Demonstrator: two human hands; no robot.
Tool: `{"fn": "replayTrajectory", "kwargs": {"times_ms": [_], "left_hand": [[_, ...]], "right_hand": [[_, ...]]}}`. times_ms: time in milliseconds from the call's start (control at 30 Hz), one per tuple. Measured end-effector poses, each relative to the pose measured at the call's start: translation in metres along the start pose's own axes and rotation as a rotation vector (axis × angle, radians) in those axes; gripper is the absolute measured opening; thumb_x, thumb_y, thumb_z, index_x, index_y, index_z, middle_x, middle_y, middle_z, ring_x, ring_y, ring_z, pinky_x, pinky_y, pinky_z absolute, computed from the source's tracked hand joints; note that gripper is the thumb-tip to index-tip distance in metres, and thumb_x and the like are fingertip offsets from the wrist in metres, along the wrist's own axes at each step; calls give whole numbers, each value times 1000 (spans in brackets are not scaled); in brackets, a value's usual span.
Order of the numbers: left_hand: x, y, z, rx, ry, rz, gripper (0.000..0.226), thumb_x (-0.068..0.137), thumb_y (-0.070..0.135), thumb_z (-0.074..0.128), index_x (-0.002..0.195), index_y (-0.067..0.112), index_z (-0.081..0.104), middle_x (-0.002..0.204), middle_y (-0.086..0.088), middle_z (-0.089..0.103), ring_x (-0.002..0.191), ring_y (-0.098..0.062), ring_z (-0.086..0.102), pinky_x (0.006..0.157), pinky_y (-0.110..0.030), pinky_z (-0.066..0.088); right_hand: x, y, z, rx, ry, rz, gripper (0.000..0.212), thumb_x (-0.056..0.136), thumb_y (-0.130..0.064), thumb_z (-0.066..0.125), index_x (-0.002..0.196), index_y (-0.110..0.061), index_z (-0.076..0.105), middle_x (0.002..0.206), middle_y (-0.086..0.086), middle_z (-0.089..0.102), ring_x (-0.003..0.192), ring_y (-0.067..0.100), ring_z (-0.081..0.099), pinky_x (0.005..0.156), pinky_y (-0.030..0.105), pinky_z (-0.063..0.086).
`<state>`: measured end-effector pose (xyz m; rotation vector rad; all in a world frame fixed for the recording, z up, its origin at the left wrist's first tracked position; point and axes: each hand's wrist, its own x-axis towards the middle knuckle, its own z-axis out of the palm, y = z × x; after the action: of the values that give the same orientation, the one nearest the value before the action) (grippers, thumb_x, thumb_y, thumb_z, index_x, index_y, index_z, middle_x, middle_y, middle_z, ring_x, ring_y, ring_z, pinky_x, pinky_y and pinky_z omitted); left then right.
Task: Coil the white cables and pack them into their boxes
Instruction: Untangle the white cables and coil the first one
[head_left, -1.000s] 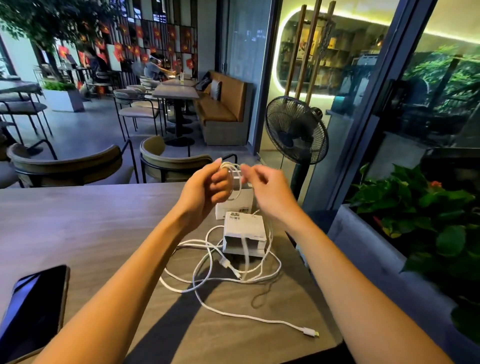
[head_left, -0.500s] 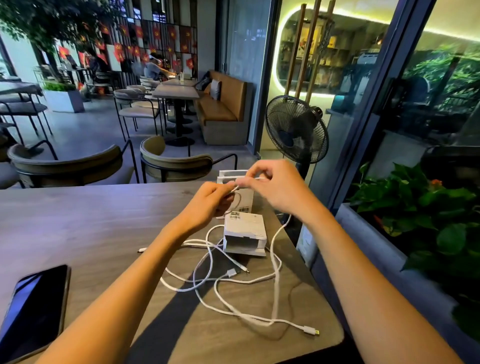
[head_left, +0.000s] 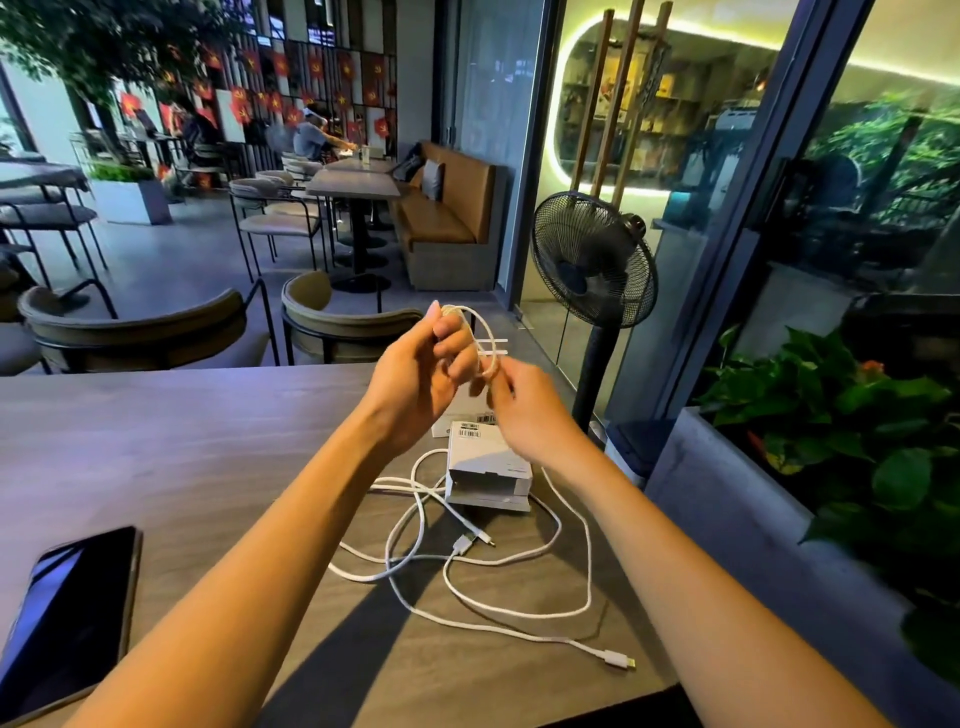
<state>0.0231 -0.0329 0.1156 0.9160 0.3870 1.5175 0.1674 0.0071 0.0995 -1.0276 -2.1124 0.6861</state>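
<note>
A: Since half a second ago, both our hands have risen from just over the boxes to above the far table edge, and one more turn of cable has gone onto the left hand.

B: Left hand (head_left: 421, 374) state?

A: Closed around a small coil (head_left: 480, 338) of white cable, loops wrapped over the fingers, held up in the air.

B: Right hand (head_left: 524, 410)?

A: Fingertips pinched on the strand at the coil's lower right, touching the loop. Slightly blurred.

B: Rest of the cables?

A: Loose white cables (head_left: 519, 613) lie tangled on the wooden table (head_left: 156, 441), below and between our forearms. One connector end (head_left: 618, 661) rests near the table's near-right edge; two other plugs (head_left: 470, 543) lie together in the middle of the tangle.

B: Boxes?

A: One white box (head_left: 488, 470) lies on the table with its open end towards us, cable running past both sides. A second box (head_left: 467, 410) stands just behind it, mostly hidden by our hands.

B: Anything else on the table?

A: A dark phone (head_left: 67, 613), near-left corner, well apart from the cables.
</note>
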Motion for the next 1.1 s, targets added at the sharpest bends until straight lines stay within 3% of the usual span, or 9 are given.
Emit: {"fn": "replayTrajectory", "kwargs": {"times_ms": [133, 233, 300, 400, 667, 767, 900, 967, 1100], "left_hand": [[8, 0, -9, 302, 256, 143, 39, 113, 30, 26, 83, 15, 48, 68, 2, 47, 63, -13, 53, 70, -27, 46], [7, 0, -26, 876, 367, 304, 38, 113, 28, 29, 91, 12, 55, 80, -3, 60, 77, -16, 63, 76, -22, 52], [3, -1, -35, 1212, 311, 374, 37, 112, 26, 32, 95, 9, 59, 87, -6, 65, 83, -16, 65, 77, -20, 52], [-8, -2, -37, 1351, 153, 300, 38, 111, 27, 34, 91, 12, 62, 81, -2, 64, 75, -12, 62, 73, -23, 52], [-15, 14, 0, 808, -56, -42, 45, 100, 51, 47, 62, 27, 45, 61, 7, 33, 55, -10, 28, 51, -19, 27], [-14, 21, 14, 528, -59, -25, 39, 106, 33, 39, 68, 24, 38, 64, 4, 21, 55, -11, 19, 49, -21, 21], [-6, 21, 22, 187, -10, 29, 46, 109, 31, 34, 64, 21, 38, 58, 6, 27, 49, -9, 28, 49, -20, 32], [-4, 19, 15, 429, 89, 126, 46, 111, 31, 31, 69, 17, 39, 61, 1, 33, 54, -13, 36, 56, -22, 37], [-10, 8, -12, 1385, 182, 389, 38, 110, 29, 37, 80, 12, 53, 71, -7, 55, 63, -13, 52, 62, -21, 45]], "right_hand": [[-16, -6, 24, 27, -185, 142, 27, 110, -17, 37, 115, -14, 64, 95, -1, 55, 84, 17, 53, 64, 25, 40], [-24, -12, 28, -106, -252, 74, 32, 110, -16, 40, 116, -16, 71, 99, 3, 62, 90, 20, 55, 73, 28, 46], [-27, -22, 20, -175, -220, 12, 31, 110, -23, 43, 109, -19, 74, 95, 3, 68, 78, 15, 59, 68, 29, 46], [-18, -33, -8, -197, -41, -84, 29, 106, -34, 52, 93, -24, 76, 77, -6, 67, 61, 4, 54, 59, 24, 39], [4, -34, -58, 98, 230, -184, 22, 90, -41, 76, 89, -20, 82, 66, -16, 63, 60, -2, 52, 56, 11, 39], [0, -28, -39, 179, 264, -132, 31, 99, -41, 64, 88, -16, 78, 63, -12, 61, 58, -1, 51, 56, 11, 38], [-18, -20, 9, 100, 132, -5, 30, 108, -16, 47, 93, -12, 73, 67, -14, 54, 60, 0, 52, 61, 17, 39], [-28, -19, 26, 80, -43, 47, 35, 109, -15, 42, 93, -12, 73, 70, -14, 53, 64, 2, 49, 68, 28, 40], [-34, -33, 21, 0, -243, 63, 32, 109, -13, 41, 101, -20, 71, 80, -12, 57, 80, 11, 56, 78, 28, 43]]}}
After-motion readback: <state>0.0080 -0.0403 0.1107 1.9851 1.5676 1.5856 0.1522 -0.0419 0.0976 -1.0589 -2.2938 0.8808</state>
